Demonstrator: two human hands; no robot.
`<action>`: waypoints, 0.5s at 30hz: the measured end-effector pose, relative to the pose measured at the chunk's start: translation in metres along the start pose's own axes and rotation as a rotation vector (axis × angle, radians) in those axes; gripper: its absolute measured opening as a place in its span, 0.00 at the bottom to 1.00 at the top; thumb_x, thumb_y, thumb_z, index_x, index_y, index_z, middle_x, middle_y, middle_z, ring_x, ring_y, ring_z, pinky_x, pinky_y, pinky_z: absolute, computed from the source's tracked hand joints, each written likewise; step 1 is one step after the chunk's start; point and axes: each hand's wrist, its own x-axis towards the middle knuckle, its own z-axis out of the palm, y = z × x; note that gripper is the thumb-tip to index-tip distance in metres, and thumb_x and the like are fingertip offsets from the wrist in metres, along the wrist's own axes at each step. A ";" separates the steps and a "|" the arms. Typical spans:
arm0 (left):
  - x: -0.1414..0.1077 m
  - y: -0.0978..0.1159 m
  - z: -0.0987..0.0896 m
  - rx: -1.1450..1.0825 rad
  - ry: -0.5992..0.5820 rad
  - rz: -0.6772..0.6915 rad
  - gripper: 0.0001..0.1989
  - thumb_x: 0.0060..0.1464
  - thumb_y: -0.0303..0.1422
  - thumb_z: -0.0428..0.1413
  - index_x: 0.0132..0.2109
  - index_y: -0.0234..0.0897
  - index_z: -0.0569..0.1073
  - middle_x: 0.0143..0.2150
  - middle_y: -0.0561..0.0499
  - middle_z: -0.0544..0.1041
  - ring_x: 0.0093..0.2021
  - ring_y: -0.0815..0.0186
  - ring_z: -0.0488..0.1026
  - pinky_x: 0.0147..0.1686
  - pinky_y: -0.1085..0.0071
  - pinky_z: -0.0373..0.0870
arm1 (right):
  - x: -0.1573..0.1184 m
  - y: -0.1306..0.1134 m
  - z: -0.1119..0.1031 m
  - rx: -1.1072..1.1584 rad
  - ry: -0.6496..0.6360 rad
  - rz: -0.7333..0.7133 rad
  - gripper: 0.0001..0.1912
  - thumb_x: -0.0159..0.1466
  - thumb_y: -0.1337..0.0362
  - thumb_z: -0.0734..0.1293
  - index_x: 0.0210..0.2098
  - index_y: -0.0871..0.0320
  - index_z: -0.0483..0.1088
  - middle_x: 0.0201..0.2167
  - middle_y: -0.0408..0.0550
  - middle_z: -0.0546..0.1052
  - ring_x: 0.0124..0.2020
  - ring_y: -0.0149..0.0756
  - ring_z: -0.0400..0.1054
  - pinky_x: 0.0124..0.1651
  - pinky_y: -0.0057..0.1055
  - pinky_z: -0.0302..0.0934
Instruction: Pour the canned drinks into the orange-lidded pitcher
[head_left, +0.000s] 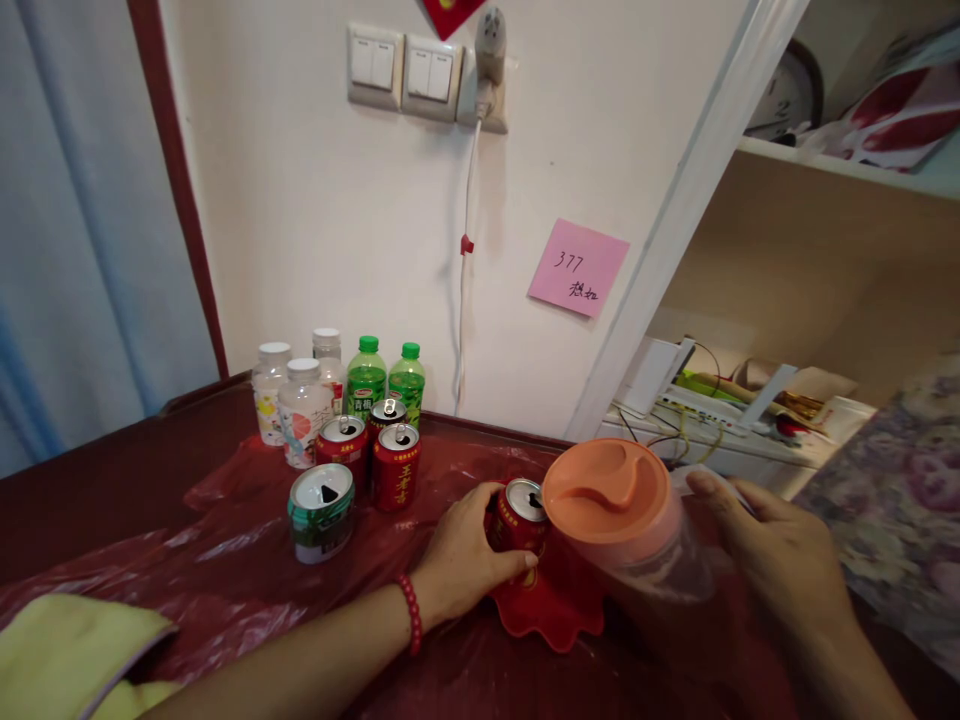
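Head view is feeding me both bare hands working above a table partly covered with crinkled red plastic film. On my left side, the left hand is curling around a red drink can, thumb pressing the front while the fingers are wrapping behind. That can is leaning slightly above a red scalloped dish; I cannot tell whether its base is touching the dish. My right hand is closing around the pale handle of a clear pitcher, which is tilting left under an orange lid. The lid's left edge is sitting right by the can's opening, and I cannot make out whether they are touching.

Beyond the left forearm, a green-and-silver can is standing nearest me, with two red cans and a dark-topped can grouped behind it. Two green-capped bottles and three white-capped clear bottles are lining up farther back. A yellow cloth is lying at lower left, and a pink note reading "377" is sticking to the wall.
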 end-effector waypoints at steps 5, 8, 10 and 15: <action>0.000 -0.001 0.000 0.016 -0.003 -0.003 0.32 0.39 0.32 0.70 0.53 0.40 0.72 0.55 0.47 0.78 0.54 0.53 0.74 0.56 0.59 0.67 | -0.002 -0.003 0.001 -0.044 0.025 0.036 0.26 0.56 0.38 0.69 0.26 0.56 0.74 0.20 0.43 0.69 0.24 0.37 0.59 0.24 0.31 0.51; 0.000 -0.001 0.000 0.024 -0.002 -0.004 0.32 0.39 0.32 0.70 0.54 0.40 0.72 0.56 0.46 0.78 0.54 0.53 0.74 0.56 0.58 0.67 | -0.004 -0.005 0.001 -0.044 0.037 0.027 0.26 0.56 0.38 0.69 0.25 0.56 0.73 0.19 0.43 0.69 0.23 0.36 0.58 0.24 0.31 0.51; 0.000 -0.001 0.000 0.025 -0.003 -0.003 0.32 0.39 0.32 0.70 0.54 0.41 0.72 0.56 0.46 0.78 0.55 0.52 0.74 0.57 0.58 0.67 | -0.004 -0.006 0.001 -0.028 0.040 0.033 0.25 0.55 0.38 0.69 0.24 0.55 0.73 0.19 0.43 0.68 0.23 0.36 0.58 0.24 0.31 0.51; -0.001 0.000 -0.001 0.031 -0.005 -0.009 0.33 0.39 0.32 0.71 0.54 0.41 0.73 0.56 0.46 0.78 0.55 0.52 0.74 0.57 0.57 0.67 | -0.005 -0.007 0.000 -0.032 0.037 0.052 0.26 0.54 0.37 0.69 0.26 0.56 0.73 0.20 0.42 0.69 0.24 0.35 0.57 0.25 0.30 0.50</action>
